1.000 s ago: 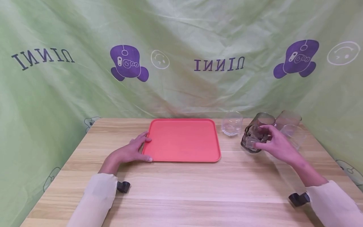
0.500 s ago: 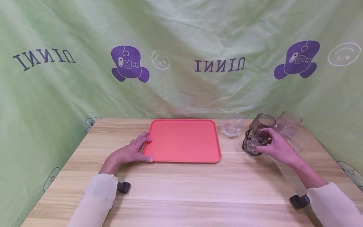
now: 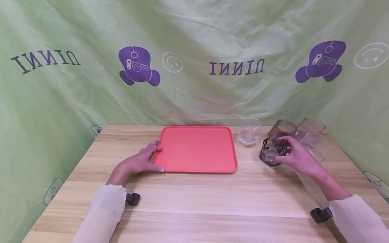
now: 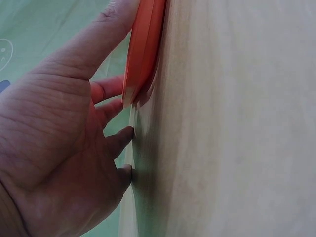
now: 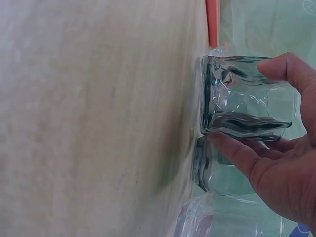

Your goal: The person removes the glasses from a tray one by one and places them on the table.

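My right hand (image 3: 299, 158) grips a wavy-sided smoky grey glass (image 3: 267, 157) between thumb and fingers. The right wrist view shows this glass (image 5: 247, 98) upright, its thick base right at the tabletop. My left hand (image 3: 139, 162) rests at the left side of a flat red tray (image 3: 196, 150), with the thumb on its near left corner and fingertips over the left rim. In the left wrist view, fingers of the left hand (image 4: 64, 133) are spread beside the tray edge (image 4: 145, 47), the lower ones at the table edge.
A clear glass (image 3: 249, 133) stands just right of the tray. Behind the held glass is another smoky glass (image 3: 282, 128), with a pinkish-brown glass (image 3: 310, 128) and a clear glass (image 3: 317, 145) to its right. A green printed curtain (image 3: 188, 94) hangs behind the wooden table (image 3: 194, 202).
My right hand has drawn the smoky glass slightly toward me, a little farther from the smoky glass behind it. The left hand and tray have stayed in place.
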Tool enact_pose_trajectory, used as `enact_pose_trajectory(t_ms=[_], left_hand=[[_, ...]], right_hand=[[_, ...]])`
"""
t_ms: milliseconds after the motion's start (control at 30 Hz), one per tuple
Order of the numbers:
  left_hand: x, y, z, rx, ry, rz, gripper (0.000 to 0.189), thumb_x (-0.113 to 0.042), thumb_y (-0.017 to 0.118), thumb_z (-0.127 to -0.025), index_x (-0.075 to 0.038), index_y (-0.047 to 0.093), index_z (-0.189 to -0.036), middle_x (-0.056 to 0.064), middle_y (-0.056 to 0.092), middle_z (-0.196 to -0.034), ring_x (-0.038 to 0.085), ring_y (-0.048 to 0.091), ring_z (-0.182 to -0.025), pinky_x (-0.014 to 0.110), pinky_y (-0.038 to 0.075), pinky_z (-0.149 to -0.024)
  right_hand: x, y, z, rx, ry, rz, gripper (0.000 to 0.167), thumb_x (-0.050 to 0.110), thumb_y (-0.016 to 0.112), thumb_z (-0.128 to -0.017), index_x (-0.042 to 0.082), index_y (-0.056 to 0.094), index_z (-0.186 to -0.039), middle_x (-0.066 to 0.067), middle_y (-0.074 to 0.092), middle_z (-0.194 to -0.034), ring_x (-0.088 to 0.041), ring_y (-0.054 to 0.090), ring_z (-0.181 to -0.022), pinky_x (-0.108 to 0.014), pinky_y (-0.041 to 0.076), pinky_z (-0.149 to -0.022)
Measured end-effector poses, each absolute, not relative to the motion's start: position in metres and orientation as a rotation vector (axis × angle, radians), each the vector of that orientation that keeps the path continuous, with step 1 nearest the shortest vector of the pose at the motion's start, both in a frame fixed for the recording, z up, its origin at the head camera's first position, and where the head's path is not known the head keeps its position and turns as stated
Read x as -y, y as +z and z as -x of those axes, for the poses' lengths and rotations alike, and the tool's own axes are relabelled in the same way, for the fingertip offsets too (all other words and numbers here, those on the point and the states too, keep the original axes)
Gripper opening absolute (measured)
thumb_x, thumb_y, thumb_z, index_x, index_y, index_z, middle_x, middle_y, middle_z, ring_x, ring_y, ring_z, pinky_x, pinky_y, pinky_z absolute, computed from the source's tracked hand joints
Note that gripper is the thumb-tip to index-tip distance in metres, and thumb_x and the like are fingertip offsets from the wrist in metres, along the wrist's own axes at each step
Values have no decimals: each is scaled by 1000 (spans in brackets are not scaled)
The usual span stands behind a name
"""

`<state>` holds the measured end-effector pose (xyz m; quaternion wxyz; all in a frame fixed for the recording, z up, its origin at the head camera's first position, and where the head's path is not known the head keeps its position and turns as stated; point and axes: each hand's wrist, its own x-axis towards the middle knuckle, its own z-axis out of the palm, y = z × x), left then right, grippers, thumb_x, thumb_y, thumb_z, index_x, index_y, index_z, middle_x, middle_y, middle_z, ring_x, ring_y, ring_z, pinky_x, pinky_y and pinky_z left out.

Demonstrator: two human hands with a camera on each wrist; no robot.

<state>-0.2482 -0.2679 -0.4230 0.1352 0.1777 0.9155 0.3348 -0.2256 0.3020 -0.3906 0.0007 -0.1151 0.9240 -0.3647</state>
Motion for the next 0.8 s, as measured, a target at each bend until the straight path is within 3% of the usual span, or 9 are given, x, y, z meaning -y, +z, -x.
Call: enact_pose_trajectory(t_ms=[200,800], left_hand=[[268,-422,249,-2659,952,-532,92,-46,86,-81,-7,43,-152,9,8,-171,47,6,-152,70,16,-117],[267,-421,248,-2650,961,-518,93,-46,86,-81,-8,42,-153,9,7,-171,46,8,-151,68,22,-116]], right_hand=[[-303,-391,226,-2885,-1172,388,83,22,83,-88,-8,35,-148,-40,47,-137,-61,46,-123,-77,37,-97],[-305,-394,227,-2832,-1236,481,85,16,83,-88,-11,30,-150,-39,49,-133,-54,56,-116,-69,45,-97]])
